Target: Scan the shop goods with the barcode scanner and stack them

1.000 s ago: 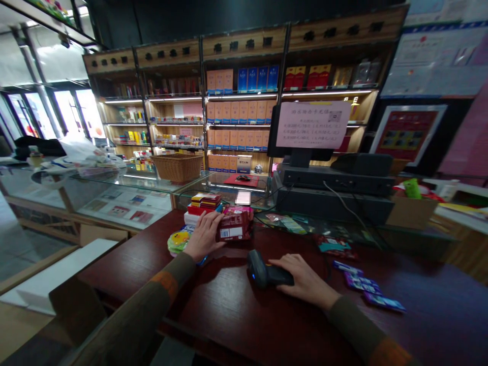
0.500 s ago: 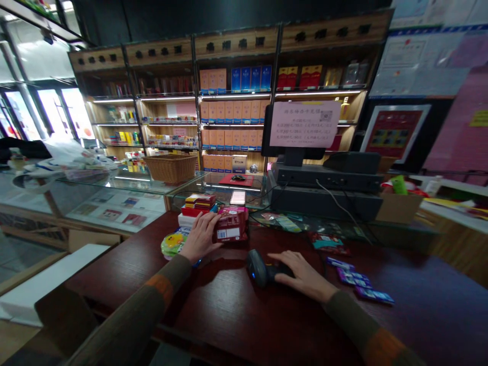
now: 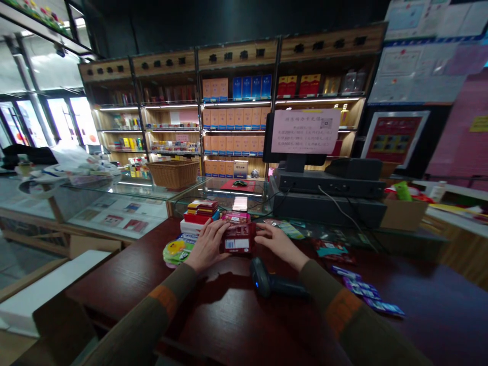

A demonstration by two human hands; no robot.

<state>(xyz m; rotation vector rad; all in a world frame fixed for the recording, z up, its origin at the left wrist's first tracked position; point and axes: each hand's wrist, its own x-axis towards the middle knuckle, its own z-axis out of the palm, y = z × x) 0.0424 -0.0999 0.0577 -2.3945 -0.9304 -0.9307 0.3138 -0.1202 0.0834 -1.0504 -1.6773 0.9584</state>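
Observation:
A dark red-brown snack packet (image 3: 237,238) with a white barcode label stands between my two hands on the wooden counter. My left hand (image 3: 209,244) grips its left side, fingers bent over the edge. At its right edge, the fingers and thumb of my right hand (image 3: 280,245) close on the packet. Just below my right hand, a black barcode scanner (image 3: 267,278) with a small blue light lies on its side, touched by neither hand. Behind the packet is a pink packet (image 3: 234,217). A green packet with a yellow duck picture (image 3: 177,250) lies beside my left wrist.
Red and yellow boxes (image 3: 202,208) are stacked behind my left hand. Several purple packets (image 3: 362,290) and a brown-teal packet (image 3: 333,250) lie at the right. A monitor with a pink notice (image 3: 304,131) stands behind. A wicker basket (image 3: 174,174) sits on the glass showcase.
My right hand has let go of the barcode scanner and moved up and left to the snack packet's right edge. My left hand remains at the packet's left side.

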